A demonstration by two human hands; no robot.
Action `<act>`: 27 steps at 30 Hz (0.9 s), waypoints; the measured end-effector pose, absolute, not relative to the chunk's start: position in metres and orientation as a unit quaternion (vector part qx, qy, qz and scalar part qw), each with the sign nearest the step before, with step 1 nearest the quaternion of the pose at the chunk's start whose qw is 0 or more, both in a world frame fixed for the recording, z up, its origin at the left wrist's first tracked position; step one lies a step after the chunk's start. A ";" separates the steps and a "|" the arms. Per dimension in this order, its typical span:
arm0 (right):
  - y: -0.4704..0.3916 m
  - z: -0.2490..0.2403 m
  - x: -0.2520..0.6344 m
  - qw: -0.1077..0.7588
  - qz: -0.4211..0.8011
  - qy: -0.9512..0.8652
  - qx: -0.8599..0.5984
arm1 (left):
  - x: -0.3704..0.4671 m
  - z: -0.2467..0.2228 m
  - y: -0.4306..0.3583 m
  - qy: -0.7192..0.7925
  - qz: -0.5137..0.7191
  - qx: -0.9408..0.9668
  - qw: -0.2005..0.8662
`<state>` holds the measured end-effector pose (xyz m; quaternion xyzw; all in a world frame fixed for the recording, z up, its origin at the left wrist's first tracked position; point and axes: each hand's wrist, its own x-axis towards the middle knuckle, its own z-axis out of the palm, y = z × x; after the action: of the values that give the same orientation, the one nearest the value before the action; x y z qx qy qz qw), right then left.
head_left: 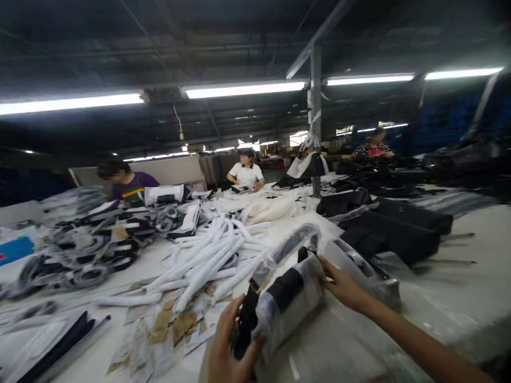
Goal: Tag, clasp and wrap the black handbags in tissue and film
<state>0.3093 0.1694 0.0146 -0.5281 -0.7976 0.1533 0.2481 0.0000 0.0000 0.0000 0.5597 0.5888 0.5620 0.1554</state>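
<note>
A bundle point(305, 300) with a dark band, wrapped in clear plastic, lies across the near part of the table between my hands. My left hand point(233, 340) grips its left end, fingers and thumb around a black strap point(248, 314) with a metal buckle. At the far right end, my right hand point(339, 282) holds the bundle, its fingertips pressed on the wrapping. A plastic-covered strap point(295, 239) curves up behind the bundle. More plastic-wrapped material point(355, 260) lies just beyond my right hand.
White tubes point(207, 255) are heaped beyond my left hand, with brown packets point(171, 324) nearer. Coiled straps point(91, 250) fill the left; black bags point(391, 229) lie right. A post point(315, 106) rises behind. People sit or stand at the far side.
</note>
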 end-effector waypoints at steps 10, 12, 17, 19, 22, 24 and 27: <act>0.107 0.109 0.269 0.343 0.226 -0.797 -0.442 | -0.029 0.093 0.020 0.448 0.604 0.524 0.400; 0.101 0.128 0.243 0.365 0.425 -0.744 -0.364 | -0.022 0.120 0.032 0.407 0.601 0.518 0.453; 0.100 0.162 0.194 0.456 0.689 -0.521 -0.217 | -0.003 0.158 0.040 0.391 0.524 0.607 0.451; 0.097 0.173 0.186 0.495 0.709 -0.469 -0.178 | 0.000 0.160 0.035 0.396 0.489 0.654 0.419; 0.089 0.184 0.181 0.536 0.706 -0.432 -0.166 | -0.002 0.146 0.029 0.413 0.469 0.683 0.379; 0.084 0.186 0.181 0.550 0.699 -0.428 -0.158 | -0.006 0.129 0.027 0.422 0.464 0.691 0.360; 0.080 0.186 0.183 0.564 0.695 -0.420 -0.150 | -0.012 0.104 0.027 0.429 0.456 0.702 0.338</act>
<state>0.1826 0.0796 0.1862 -0.1497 -0.4201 0.6947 0.5644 -0.0125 0.0268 0.1039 0.7023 0.4291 0.4563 0.3382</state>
